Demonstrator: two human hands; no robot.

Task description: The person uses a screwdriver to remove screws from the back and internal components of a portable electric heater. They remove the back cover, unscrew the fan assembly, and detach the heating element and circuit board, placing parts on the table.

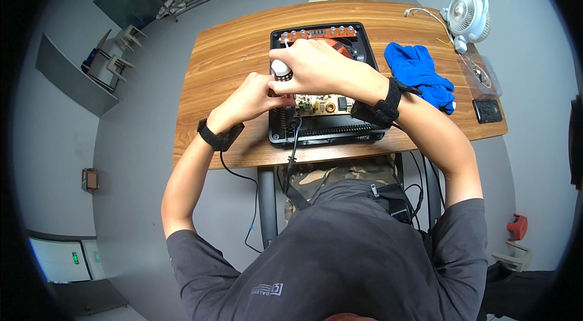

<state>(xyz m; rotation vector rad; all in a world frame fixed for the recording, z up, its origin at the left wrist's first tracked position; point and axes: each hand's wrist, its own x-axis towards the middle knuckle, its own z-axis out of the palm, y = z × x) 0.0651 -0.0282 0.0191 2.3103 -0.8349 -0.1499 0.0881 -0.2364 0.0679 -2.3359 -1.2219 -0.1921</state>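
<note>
An opened induction cooker (328, 134) lies in its black casing on the table below my hands. Inside are a pale circuit board (330, 106), a partly covered copper-coloured coil (341, 47) and an orange strip board (316, 34) along the far edge. My right hand (319, 66) reaches over the casing, its fingers closed round a screwdriver (281, 68) with a white rounded end and a dark dotted band; its tip is hidden. Just left of it, my left hand (248, 101) has thumb and fingers pinched at the board's left side. Whatever they pinch is hidden.
Right of the cooker lie a blue cloth (419, 75), a black phone (487, 111) and a clear tray (483, 78). A small white fan (467, 17) stands at the far right corner. Tiny screws (245, 57) lie left. A dark cord (294, 154) hangs over the front edge.
</note>
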